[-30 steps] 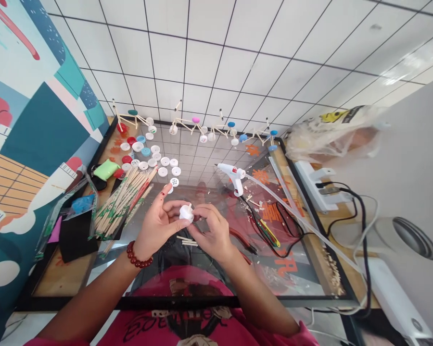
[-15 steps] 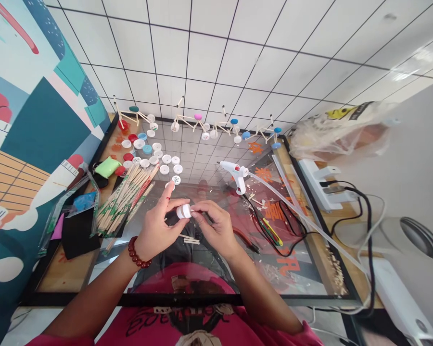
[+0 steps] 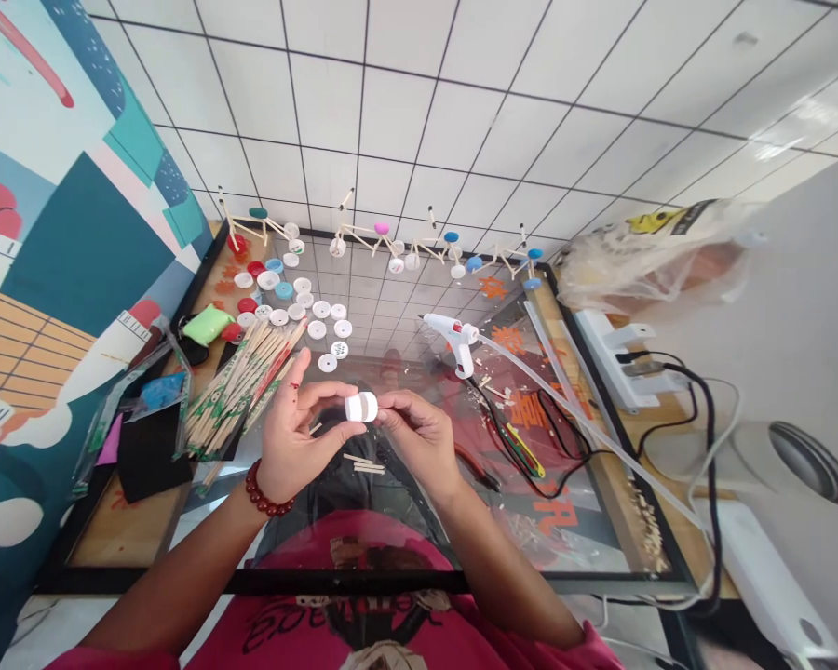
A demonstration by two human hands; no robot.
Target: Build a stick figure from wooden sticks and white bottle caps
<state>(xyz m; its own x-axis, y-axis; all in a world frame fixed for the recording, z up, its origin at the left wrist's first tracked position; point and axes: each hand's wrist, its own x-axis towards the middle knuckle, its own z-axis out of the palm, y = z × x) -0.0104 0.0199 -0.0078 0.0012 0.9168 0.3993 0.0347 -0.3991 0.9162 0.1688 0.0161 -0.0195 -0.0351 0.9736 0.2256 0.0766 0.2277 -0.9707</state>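
Observation:
Two white bottle caps pressed together (image 3: 361, 407) sit between my two hands above the glass tabletop (image 3: 419, 521). My left hand (image 3: 294, 435) pinches the left side with thumb and forefinger, its other fingers raised. My right hand (image 3: 419, 435) pinches the right side, fingers curled. A few short wooden sticks (image 3: 363, 463) lie on the glass just below my hands. A red bead bracelet (image 3: 265, 495) circles my left wrist.
A bundle of chopsticks (image 3: 241, 381) lies left of my hands, loose bottle caps (image 3: 300, 302) behind it. A white glue gun (image 3: 453, 337) stands to the right, with glue sticks (image 3: 565, 400), pliers, cables and a power strip (image 3: 618, 358). Stick-and-cap models (image 3: 391, 244) line the far edge.
My hands have turned the white caps so they now lie sideways between my fingertips. The view has shifted slightly; nothing else on the table moved.

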